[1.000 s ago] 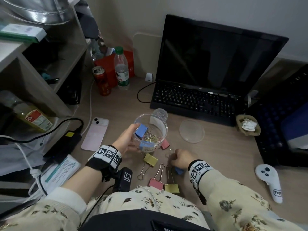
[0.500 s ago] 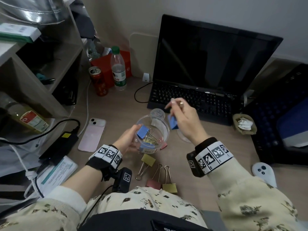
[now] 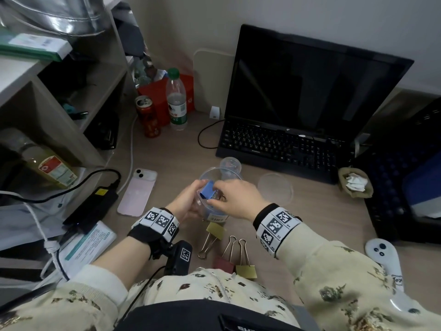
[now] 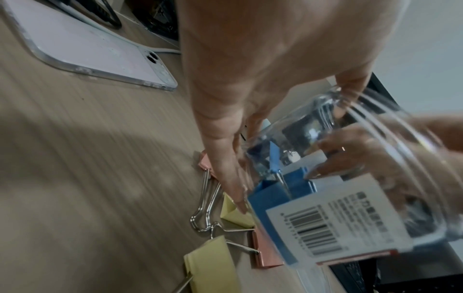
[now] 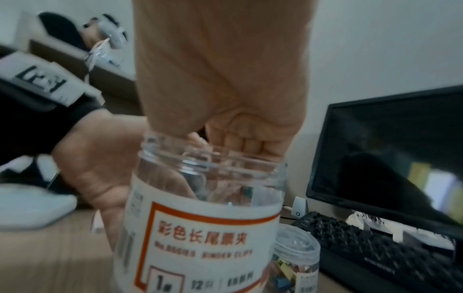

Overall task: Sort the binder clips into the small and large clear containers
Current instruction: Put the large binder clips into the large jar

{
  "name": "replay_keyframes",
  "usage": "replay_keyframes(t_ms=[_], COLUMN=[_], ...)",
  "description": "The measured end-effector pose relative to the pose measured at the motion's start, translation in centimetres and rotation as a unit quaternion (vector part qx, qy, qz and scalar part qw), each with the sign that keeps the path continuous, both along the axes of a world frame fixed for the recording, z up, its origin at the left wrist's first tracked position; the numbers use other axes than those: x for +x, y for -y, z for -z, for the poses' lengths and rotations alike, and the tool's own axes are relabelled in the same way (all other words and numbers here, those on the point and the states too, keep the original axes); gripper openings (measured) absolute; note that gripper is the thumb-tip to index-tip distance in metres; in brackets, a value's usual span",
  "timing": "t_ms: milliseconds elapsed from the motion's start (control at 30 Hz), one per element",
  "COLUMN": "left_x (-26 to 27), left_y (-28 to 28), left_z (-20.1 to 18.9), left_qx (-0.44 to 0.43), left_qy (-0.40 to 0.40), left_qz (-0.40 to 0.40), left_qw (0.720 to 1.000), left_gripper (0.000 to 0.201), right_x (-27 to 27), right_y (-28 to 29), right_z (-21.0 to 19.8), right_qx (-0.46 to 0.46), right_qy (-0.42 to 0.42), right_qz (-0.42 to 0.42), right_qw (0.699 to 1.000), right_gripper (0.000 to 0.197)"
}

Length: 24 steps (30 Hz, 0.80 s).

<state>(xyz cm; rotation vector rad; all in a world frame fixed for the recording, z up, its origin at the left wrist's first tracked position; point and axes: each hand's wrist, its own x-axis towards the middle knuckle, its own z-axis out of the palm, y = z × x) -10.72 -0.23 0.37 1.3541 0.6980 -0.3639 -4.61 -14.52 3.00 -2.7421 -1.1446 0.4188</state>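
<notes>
Now the right hand, raised beside the large clear jar a moment ago, dips curled fingers inside, contents hidden; left hand grips the jar.

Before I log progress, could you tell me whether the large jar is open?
Open: the large jar shows a bare rim, and the right hand reaches inside.

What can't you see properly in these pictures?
- Right hand fingertips: the head view hides them inside the big jar; whether they hold a clip is unclear.
- Clips in the jar: the label covers them in the right wrist view.
- Small jar: cut off by the bottom edge, contents blurred.
- Pink clip: partly hidden by clothing, head view.
</notes>
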Motion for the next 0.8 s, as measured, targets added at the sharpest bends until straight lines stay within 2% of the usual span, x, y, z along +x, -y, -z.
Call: replay_keyframes(t_ms=[67, 200, 300, 400, 500, 633, 733, 800], left_x=[-0.1, -0.4, -0.8, -1.2, -1.4, -1.4, -1.3, -1.2], left_y=[-0.3, -0.8, -1.7, -2.9, -4.2, -5.3, -5.6, -5.7], left_z=[0.3, 0.9, 1.2, 1.6, 1.9, 1.8, 2.0, 2.2], left_qx=[-0.005, -0.004, -0.022, -0.062, -0.053, -0.027, -0.032, -0.038], left_qy=[0.003, -0.003, -0.003, -0.022, -0.015, -0.004, -0.013, -0.019], left_qz=[-0.009, -0.007, -0.027, -0.086, -0.107, -0.103, -0.103, -0.106], left_qw=[1.0, 1.0, 0.999, 0.994, 0.993, 0.994, 0.994, 0.993], left_gripper=[0.038, 0.047, 0.044, 0.048, 0.051, 0.045, 0.048, 0.047], right_x=[-0.1, 0.5, 1.2, 1.4, 1.6, 1.0, 0.3, -0.1], right_y=[0.3, 1.7, 2.9, 3.8, 4.4, 4.7, 4.3, 3.8], right_z=[-0.3, -0.9, -0.6, 0.5, 2.6, 5.5, 6.5, 6.7], right_qx=[0.058, 0.189, 0.26, 0.302, 0.223, 0.051, -0.01, -0.035], right_qy=[-0.029, 0.014, 0.021, -0.023, -0.098, -0.165, -0.196, -0.214], right_qz=[0.018, 0.059, 0.132, 0.211, 0.259, 0.214, 0.177, 0.161], right_qw=[0.998, 0.98, 0.956, 0.929, 0.934, 0.962, 0.964, 0.963], right_gripper=[0.039, 0.029, 0.02, 0.015, 0.02, 0.026, 0.029, 0.04])
